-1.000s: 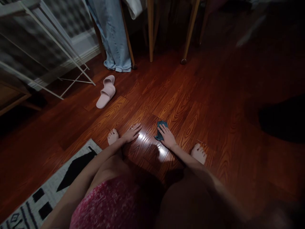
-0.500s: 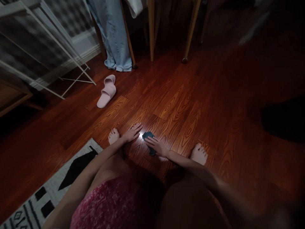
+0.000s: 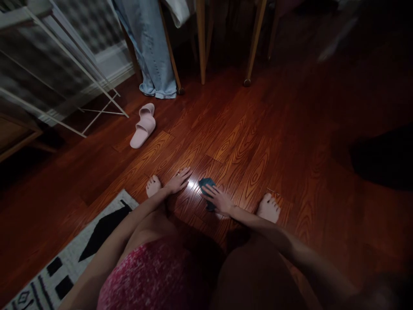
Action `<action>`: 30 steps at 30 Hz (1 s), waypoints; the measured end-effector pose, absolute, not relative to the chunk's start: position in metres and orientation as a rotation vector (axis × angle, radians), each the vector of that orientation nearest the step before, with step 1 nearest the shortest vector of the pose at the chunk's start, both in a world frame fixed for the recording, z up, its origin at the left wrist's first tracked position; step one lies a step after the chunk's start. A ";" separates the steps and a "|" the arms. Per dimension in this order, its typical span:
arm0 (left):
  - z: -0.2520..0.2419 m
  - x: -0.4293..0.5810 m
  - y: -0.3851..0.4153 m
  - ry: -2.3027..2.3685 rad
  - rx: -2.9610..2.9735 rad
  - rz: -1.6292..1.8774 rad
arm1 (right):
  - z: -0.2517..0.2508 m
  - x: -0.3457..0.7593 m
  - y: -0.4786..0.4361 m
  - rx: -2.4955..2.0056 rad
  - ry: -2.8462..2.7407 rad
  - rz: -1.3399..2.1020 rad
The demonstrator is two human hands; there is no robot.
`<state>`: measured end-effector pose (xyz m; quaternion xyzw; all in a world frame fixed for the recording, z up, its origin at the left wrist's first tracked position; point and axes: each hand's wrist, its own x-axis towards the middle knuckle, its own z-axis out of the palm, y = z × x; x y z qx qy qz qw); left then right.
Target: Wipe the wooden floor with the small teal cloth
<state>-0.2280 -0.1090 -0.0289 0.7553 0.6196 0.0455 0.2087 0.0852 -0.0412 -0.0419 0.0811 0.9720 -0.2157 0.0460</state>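
On the reddish wood floor (image 3: 222, 148), my right hand (image 3: 218, 199) lies over a dark teal cloth (image 3: 206, 183). Its fingers are spread out and press the cloth flat rather than wrapping round it; part of the cloth is hidden under the palm. My left hand (image 3: 178, 181) rests flat on the boards to the left, fingers stretched, a ring on one of them, with nothing in it. A bright patch of reflected light shows on the floor between the left hand and the cloth.
My bare feet (image 3: 153, 186) stand on either side of the hands. A patterned rug (image 3: 129, 199) lies at lower left. Farther off are a pink slipper (image 3: 142, 134), a white folding rack (image 3: 106, 113), hanging jeans (image 3: 155, 56) and wooden furniture legs (image 3: 254, 47). The right side is dark.
My right hand and the cloth have slid a little to the right, away from my left hand, widening the lit gap. The left hand stays in place. The view has shifted slightly.
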 end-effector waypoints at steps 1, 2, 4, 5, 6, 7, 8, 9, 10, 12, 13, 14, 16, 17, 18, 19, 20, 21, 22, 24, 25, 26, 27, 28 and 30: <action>-0.029 -0.228 -0.109 1.718 2.103 0.126 | -0.042 0.081 -0.044 0.099 2.947 -0.681; -0.029 -0.228 -0.108 1.713 2.104 0.125 | -0.042 0.077 -0.044 0.003 2.935 -0.696; -0.029 -0.228 -0.108 1.706 2.103 0.120 | -0.042 0.072 -0.039 -0.005 2.946 -0.701; -0.030 -0.228 -0.108 1.708 2.101 0.119 | -0.042 0.072 -0.034 0.074 2.965 -0.695; -0.030 -0.228 -0.108 1.712 2.099 0.120 | -0.042 0.073 -0.028 0.190 2.986 -0.686; -0.030 -0.228 -0.108 1.715 2.098 0.123 | -0.042 0.076 -0.021 0.334 3.005 -0.675; -0.031 -0.228 -0.108 1.716 2.097 0.126 | -0.041 0.080 -0.015 0.500 3.020 -0.661; -0.031 -0.228 -0.108 1.716 2.097 0.130 | -0.041 0.084 -0.009 0.674 3.028 -0.644; -0.031 -0.228 -0.108 1.715 2.097 0.133 | -0.041 0.089 -0.005 0.843 3.027 -0.624; -0.030 -0.228 -0.108 1.707 2.099 0.129 | -0.040 0.099 -0.003 1.107 3.015 -0.574; -0.030 -0.228 -0.108 1.704 2.100 0.126 | -0.040 0.103 -0.005 1.156 3.013 -0.552; -0.029 -0.228 -0.108 1.702 2.102 0.124 | -0.040 0.105 -0.009 1.128 3.021 -0.540; -0.029 -0.228 -0.109 1.699 2.106 0.126 | -0.042 0.105 -0.021 0.831 3.047 -0.557; -0.028 -0.228 -0.109 1.699 2.108 0.129 | -0.043 0.103 -0.027 0.599 3.047 -0.583; -0.028 -0.228 -0.109 1.700 2.109 0.132 | -0.045 0.099 -0.033 0.354 3.031 -0.612; -0.028 -0.228 -0.109 1.701 2.108 0.135 | -0.046 0.094 -0.038 0.137 3.005 -0.638; -0.028 -0.228 -0.108 1.702 2.107 0.136 | -0.047 0.090 -0.041 -0.030 2.978 -0.655; -0.028 -0.228 -0.108 1.702 2.104 0.136 | -0.048 0.085 -0.043 -0.127 2.961 -0.663; -0.028 -0.228 -0.108 1.702 2.101 0.134 | -0.048 0.081 -0.042 -0.149 2.959 -0.662; -0.028 -0.228 -0.108 1.704 2.094 0.131 | -0.047 0.078 -0.035 -0.005 2.989 -0.649; -0.029 -0.228 -0.107 1.706 2.090 0.131 | -0.046 0.079 -0.029 0.130 3.008 -0.642; -0.029 -0.228 -0.107 1.711 2.084 0.131 | -0.044 0.082 -0.023 0.293 3.025 -0.636; -0.030 -0.228 -0.107 1.713 2.079 0.132 | -0.043 0.086 -0.017 0.478 3.037 -0.628; -0.030 -0.228 -0.107 1.714 2.077 0.132 | -0.042 0.090 -0.011 0.670 3.040 -0.616; -0.031 -0.229 -0.108 1.711 2.082 0.131 | -0.040 0.101 -0.006 1.007 3.026 -0.580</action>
